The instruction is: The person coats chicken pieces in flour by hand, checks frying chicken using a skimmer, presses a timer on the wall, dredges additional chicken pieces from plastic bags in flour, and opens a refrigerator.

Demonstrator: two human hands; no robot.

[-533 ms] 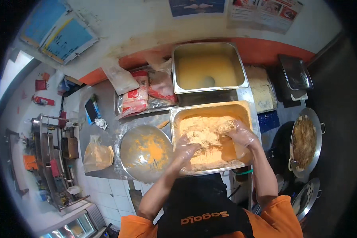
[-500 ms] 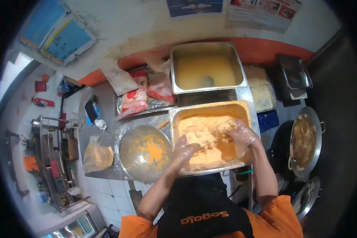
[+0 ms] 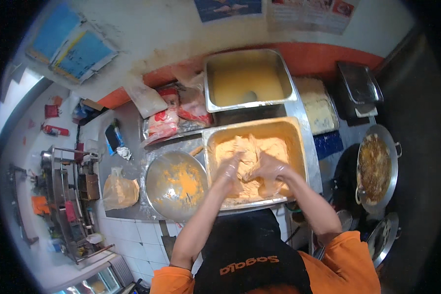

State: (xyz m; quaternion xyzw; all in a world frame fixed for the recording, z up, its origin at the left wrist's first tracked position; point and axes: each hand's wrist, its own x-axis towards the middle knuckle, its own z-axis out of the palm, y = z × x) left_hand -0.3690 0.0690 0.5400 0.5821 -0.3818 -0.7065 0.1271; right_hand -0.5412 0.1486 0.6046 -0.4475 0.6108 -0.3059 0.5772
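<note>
Both my hands wear clear plastic gloves and work inside a deep metal tray [image 3: 303, 161] of pale orange flour [image 3: 274, 146]. My left hand [image 3: 230, 172] is curled against the left side of a heap of flour-coated pieces [image 3: 248, 153]. From the other side my right hand [image 3: 270, 167] closes on the same heap, thumb toward the middle. Flour covers the pieces, so what lies under the coating cannot be made out. Some of the fingertips are hidden in the flour.
Left of the tray sits a metal bowl [image 3: 176, 185] smeared with orange powder. Behind stands a pan of yellowish liquid [image 3: 250, 83], beside packaged bags [image 3: 164, 117]. A bag of powder [image 3: 120, 191] lies far left. To the right are a frying wok [image 3: 376, 169] and a pale flour tray [image 3: 317, 105].
My right hand has moved left from the tray's right side, bringing a coated piece to the middle. Both hands are now close together. The view has shifted slightly.
</note>
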